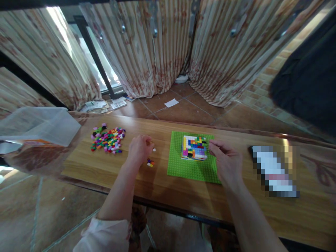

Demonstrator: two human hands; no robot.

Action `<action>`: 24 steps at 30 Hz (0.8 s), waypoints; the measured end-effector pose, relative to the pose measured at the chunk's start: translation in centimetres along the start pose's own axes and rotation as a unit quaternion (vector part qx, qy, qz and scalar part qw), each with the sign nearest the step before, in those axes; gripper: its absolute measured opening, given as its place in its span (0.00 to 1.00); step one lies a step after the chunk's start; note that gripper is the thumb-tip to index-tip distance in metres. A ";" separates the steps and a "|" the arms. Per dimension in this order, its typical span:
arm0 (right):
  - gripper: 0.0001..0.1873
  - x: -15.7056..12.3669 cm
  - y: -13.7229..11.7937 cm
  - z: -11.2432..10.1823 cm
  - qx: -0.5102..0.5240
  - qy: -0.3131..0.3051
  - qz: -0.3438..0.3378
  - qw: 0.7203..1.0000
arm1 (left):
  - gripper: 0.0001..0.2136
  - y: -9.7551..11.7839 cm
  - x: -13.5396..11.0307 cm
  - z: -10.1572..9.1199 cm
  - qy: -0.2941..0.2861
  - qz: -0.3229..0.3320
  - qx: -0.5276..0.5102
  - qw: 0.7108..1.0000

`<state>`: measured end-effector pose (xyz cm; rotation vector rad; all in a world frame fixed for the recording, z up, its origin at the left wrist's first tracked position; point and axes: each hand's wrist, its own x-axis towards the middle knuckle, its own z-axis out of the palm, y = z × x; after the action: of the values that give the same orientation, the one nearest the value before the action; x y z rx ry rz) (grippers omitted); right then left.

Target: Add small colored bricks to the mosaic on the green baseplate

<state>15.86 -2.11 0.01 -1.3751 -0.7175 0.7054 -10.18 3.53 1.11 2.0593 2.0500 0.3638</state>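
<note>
On the wooden table lies a green baseplate (174, 162) carrying a low block build (194, 147) of multicoloured toy bricks. My right hand (229, 161) is over the plate's right side, thumb and fingers pinched together close beside the build; whatever is between the fingertips is too small to make out. Left of the plate, my left hand (139, 149) hovers low over the table with curled fingers, their contents hidden. A small white brick (154, 149) shows at its fingertips. Just below are a few loose bricks (150, 162) in purple, orange, yellow and white.
A spread pile of mixed small bricks (109, 140) lies on the table's left part. Beyond it, a translucent plastic bin (49, 122) stands at the far left end. A dark-edged, pixelated flat object (273, 171) rests on the right. Curtains (157, 52) hang behind the table.
</note>
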 end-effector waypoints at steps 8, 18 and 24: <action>0.09 0.3 0.4 -0.2 -0.012 -0.004 -0.013 1.000 | 0.10 0.7 0.1 0.8 0.034 0.046 0.023 0.998; 0.09 -3.4 -2.3 0.4 -0.195 -0.088 -0.331 0.919 | 0.10 6.1 -2.1 1.3 0.082 0.168 -0.427 0.885; 0.14 -4.8 -2.4 0.6 -0.178 -0.200 -0.348 0.899 | 0.09 8.0 -3.6 0.9 -0.110 0.197 -0.520 0.824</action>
<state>12.55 -5.68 2.28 -1.1720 -1.6315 0.2769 -2.29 -0.08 2.76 1.6212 0.8702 0.9850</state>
